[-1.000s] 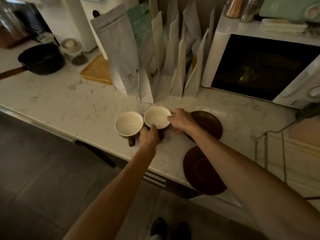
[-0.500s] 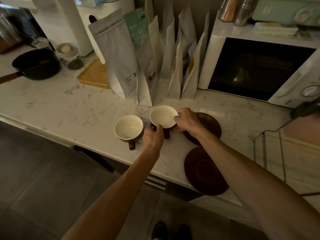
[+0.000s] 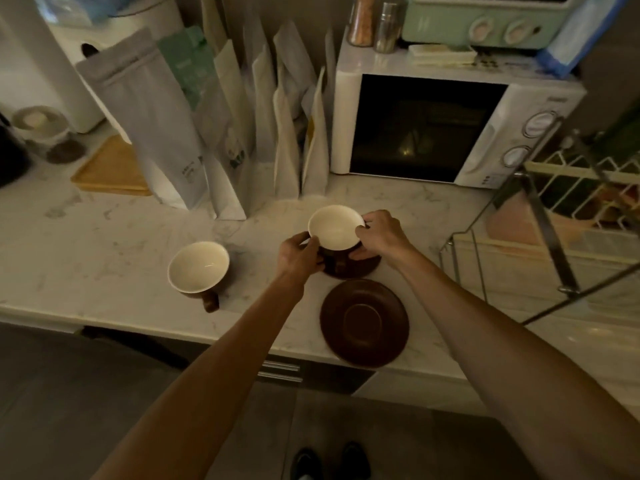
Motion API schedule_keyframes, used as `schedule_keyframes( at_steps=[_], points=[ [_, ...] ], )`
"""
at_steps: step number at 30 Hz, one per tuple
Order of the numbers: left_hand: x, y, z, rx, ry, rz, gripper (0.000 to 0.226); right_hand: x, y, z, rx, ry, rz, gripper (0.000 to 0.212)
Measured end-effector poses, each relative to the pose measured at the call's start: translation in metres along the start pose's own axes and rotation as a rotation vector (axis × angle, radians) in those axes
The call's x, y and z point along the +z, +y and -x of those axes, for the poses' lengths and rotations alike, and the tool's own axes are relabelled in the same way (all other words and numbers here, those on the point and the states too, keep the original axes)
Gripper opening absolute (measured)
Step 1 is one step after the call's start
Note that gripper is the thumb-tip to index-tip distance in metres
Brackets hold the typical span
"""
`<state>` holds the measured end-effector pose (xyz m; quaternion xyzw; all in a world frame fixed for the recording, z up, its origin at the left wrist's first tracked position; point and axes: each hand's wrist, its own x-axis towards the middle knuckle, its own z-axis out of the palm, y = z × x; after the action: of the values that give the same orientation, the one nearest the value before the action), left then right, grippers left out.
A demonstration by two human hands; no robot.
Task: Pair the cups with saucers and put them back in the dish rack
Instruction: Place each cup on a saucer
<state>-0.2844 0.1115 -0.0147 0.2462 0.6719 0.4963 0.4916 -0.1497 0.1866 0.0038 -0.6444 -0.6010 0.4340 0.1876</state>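
A brown cup with a white inside [image 3: 335, 227] is held over the far brown saucer [image 3: 367, 268], whether touching it I cannot tell. My left hand [image 3: 300, 252] grips the cup's left side and my right hand [image 3: 380, 234] grips its right rim. A second cup of the same kind [image 3: 198, 266] stands alone on the marble counter to the left, handle toward me. A second brown saucer [image 3: 364, 322], with nothing on it, lies near the counter's front edge. The wire dish rack [image 3: 540, 244] stands at the right.
Several upright paper pouches [image 3: 221, 133] line the back of the counter [image 3: 104, 237]. A white microwave [image 3: 446, 129] sits behind the cups, with a green oven on top. A wooden board [image 3: 110, 168] and a jar [image 3: 41, 129] are at the far left.
Both hands have carried the right cup away from the left cup, rightward over the far saucer. The left cup has stayed in place.
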Motion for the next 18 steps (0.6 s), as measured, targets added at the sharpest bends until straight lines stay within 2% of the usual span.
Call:
schedule_keyframes(
  at_steps=[18],
  points=[
    [0.018,-0.008,-0.014,-0.016,-0.048,-0.06,0.034,-0.004,0.027,-0.017,0.038,0.024,-0.043,0.03]
  ],
)
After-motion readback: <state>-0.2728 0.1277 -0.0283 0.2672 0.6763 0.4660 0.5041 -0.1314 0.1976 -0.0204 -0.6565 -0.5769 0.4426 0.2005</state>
